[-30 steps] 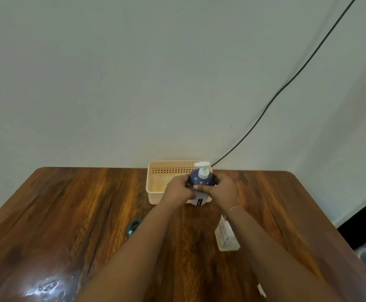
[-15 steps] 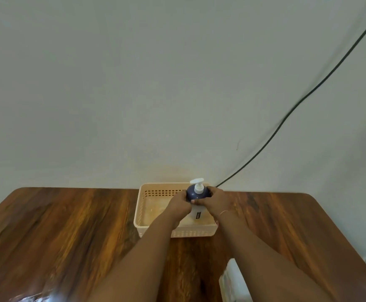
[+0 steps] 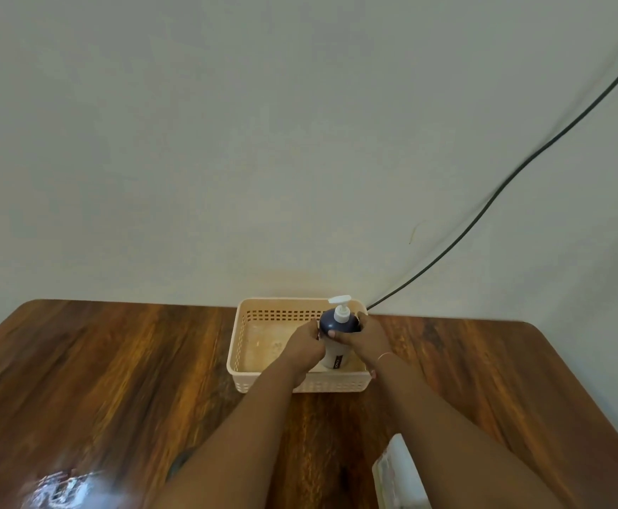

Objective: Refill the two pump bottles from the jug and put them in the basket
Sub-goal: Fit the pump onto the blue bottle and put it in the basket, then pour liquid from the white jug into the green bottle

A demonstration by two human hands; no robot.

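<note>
A dark blue pump bottle [image 3: 338, 326] with a white pump head and a white lower part stands upright inside the beige plastic basket [image 3: 259, 382], at its right side. My left hand [image 3: 303, 347] grips the bottle from the left and my right hand [image 3: 369, 339] from the right. The bottle's foot looks to be at the basket's floor. A whitish translucent container [image 3: 397, 472] shows at the near edge under my right forearm; what it is I cannot tell.
The basket stands at the far edge of the brown wooden table [image 3: 116, 380], against a pale wall. A black cable [image 3: 483, 211] runs down the wall to the basket's right corner. A small dark object [image 3: 180, 462] lies left of my left forearm.
Both hands have carried the bottle from just in front of the basket into it and lowered it. My view tilted up, then down a little.
</note>
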